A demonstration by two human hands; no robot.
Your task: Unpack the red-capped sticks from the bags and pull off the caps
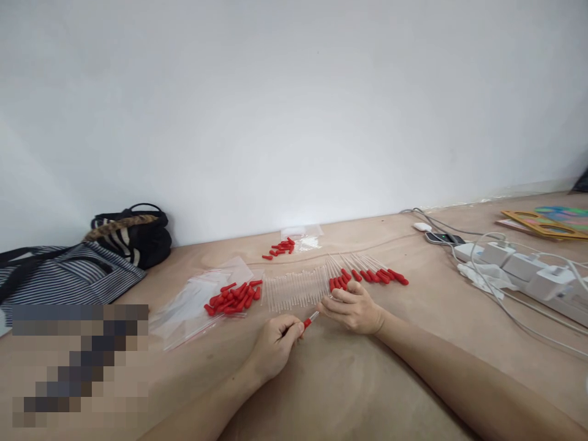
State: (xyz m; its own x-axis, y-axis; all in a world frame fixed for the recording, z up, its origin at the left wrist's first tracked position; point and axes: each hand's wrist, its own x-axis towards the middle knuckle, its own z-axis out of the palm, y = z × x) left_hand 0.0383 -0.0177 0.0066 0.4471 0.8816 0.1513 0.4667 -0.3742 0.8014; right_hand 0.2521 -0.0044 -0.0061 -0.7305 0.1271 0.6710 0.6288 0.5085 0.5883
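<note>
My left hand (274,344) is closed, pinching a red rubber dropper bulb (307,322) between thumb and fingers. A clear glass dropper tube (315,316) joins the bulb's mouth, and the fingers of my right hand (351,310) close around the tube's other end. How deep the tube sits in the bulb I cannot tell. Just beyond both hands lies a row of bare glass tubes (291,289). To their right, several droppers with red bulbs (370,275) lie fanned out, bulbs toward me. A pile of loose red bulbs (234,298) rests on the left.
Clear plastic bags (195,300) lie beside the bulb pile. Farther back is another bag (309,239) with several red bulbs. A power strip (558,297) with chargers and cables occupies the right, near a crumpled tissue (487,278). Black bag (154,236) and striped cloth (76,272) sit left.
</note>
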